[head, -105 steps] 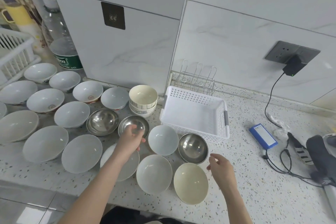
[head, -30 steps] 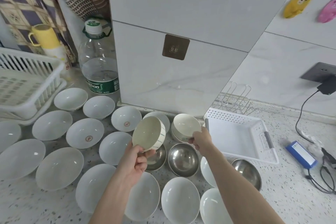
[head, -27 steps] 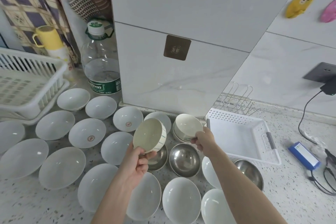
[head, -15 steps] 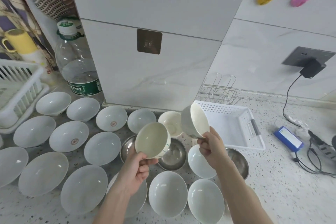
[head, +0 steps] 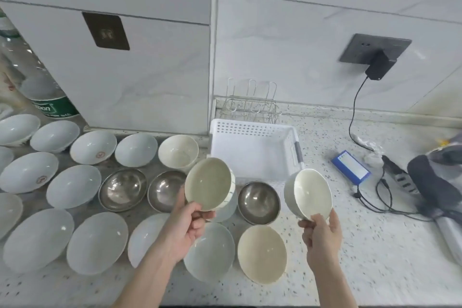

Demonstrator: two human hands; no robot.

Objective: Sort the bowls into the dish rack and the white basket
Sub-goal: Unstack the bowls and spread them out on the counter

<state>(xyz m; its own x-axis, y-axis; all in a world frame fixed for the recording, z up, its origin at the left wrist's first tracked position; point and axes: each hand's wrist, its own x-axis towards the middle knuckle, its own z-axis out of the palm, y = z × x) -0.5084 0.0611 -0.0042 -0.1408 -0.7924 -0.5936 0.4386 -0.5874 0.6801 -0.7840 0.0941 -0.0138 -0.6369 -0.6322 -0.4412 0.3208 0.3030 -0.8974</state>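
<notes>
My left hand (head: 186, 222) grips a cream bowl (head: 208, 184) by its lower rim, tilted toward me above the counter. My right hand (head: 321, 231) holds a second cream bowl (head: 311, 194) the same way, just right of the white basket's front corner. The white basket (head: 252, 130) stands empty behind both bowls. Another cream bowl (head: 178, 150) sits left of the basket. Several white bowls (head: 73, 186) and three steel bowls (head: 122, 189) cover the counter on the left and in front. The dish rack is out of view.
A wire holder (head: 252, 101) stands behind the basket. A large water bottle (head: 37, 87) is at far left. On the right lie a blue power bank (head: 351, 167), black cables (head: 380, 197) from a wall charger (head: 380, 65), and a dark device (head: 435, 185).
Both hands have carried their cream bowls to the right; the right bowl now hangs past the basket's front right corner. My view has swung right, and the dish rack has left the frame.
</notes>
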